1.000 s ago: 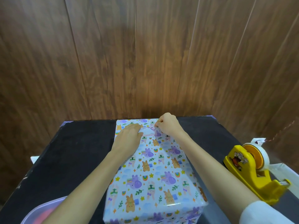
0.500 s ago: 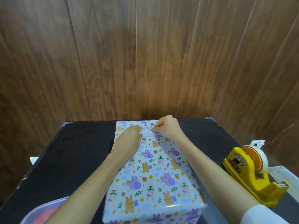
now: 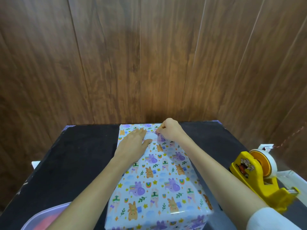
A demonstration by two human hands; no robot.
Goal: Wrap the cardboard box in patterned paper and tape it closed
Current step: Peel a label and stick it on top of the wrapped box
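The box (image 3: 154,219) lies on the black table (image 3: 74,155), with its long side running from the person to the wooden wall (image 3: 149,63). The patterned paper (image 3: 166,171) covers every side of it that can be seen. The left hand (image 3: 132,143) lies flat on the far end of the top, with its fingers straight, pressing the paper down. The right hand (image 3: 171,131) is just beside it, with its fingers curled, pinching something small at the paper. It looks like a bit of tape (image 3: 150,136), but it is too small and shiny to be sure. I think this is the step of sticking the far end down. A few things could go wrong. If the flat hand lifts too soon, the paper may spring up and the fold will go loose. If the tape goes on crooked or wrinkled, it may not hold, and pulling it off could rip the thin paper. The tape could also stick to the fingers and come away with them. If the right hand pushes hard toward the wall, the box could slide, because its far end reaches the far edge of the table. The yellow tape holder (image 3: 254,178) stands close to the right arm, near the table's right edge, so a wide swing of the elbow could knock it off. The plastic tub (image 3: 46,214) by the left arm could get bumped too.
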